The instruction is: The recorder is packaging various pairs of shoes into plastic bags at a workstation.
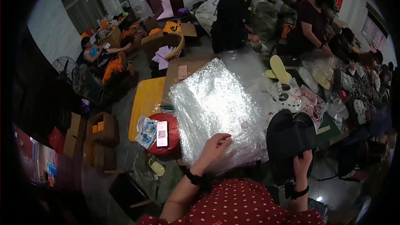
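My right hand (303,164) is closed on a pair of black slides (287,141), held upright at the right of the plastic stack. The two slides lie against each other, and my fingers grip them low on their right side. A thick stack of clear plastic bags (196,112) covers the table in front of me, shining brightly in the light. Over the near part of this stack is my left hand (216,145), its fingers loosely bent and apart, with nothing visible in them.
Bagged white clogs (287,100) and yellow slippers (280,70) crowd the table's right side. A phone (162,134) and a bag of small blue pieces (146,132) lie on a red stool (175,143) at left. Co-workers (233,16) work across the table. Cardboard boxes (102,129) stand on the floor.
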The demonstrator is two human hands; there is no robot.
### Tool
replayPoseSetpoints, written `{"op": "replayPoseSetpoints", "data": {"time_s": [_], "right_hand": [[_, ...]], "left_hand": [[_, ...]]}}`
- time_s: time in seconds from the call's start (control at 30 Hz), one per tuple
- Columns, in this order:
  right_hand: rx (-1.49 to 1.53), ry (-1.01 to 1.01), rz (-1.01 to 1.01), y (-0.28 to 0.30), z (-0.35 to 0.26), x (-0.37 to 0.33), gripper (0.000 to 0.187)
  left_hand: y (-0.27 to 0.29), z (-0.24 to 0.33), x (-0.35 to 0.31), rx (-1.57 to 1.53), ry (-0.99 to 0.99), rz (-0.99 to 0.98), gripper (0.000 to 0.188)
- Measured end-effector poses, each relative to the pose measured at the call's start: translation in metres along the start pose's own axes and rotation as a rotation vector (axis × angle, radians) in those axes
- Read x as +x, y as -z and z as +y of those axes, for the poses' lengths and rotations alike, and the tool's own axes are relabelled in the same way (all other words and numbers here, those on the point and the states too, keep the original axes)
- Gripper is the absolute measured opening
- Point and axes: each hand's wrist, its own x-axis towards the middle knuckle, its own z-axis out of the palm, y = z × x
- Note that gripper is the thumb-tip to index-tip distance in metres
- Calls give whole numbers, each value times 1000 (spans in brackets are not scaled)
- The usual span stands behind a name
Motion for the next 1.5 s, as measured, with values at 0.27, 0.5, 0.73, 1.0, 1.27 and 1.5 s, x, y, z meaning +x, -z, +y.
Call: {"op": "replayPoseSetpoints", "data": {"time_s": [0.27,0.5,0.73,1.0,1.27,1.5], "right_hand": [[4,-23,25,6,-4,1,22],[20,-30,61,9,3,2,26],[53,-39,99,12,6,4,21],[79,-45,29,9,6,2,25],[130,200,-152,-2,-29,4,40],[-117,461,-452,-31,-34,-1,24]], "left_hand": [[-4,15,-3,422,-150,-48,59],[-17,-38,-20,964,-423,-103,84],[-8,-16,-35,936,-390,-184,71],[-3,-40,-47,867,-438,-185,52],[10,-19,-23,-124,88,-96,42],[7,10,-27,-138,-67,-144,46]]}}
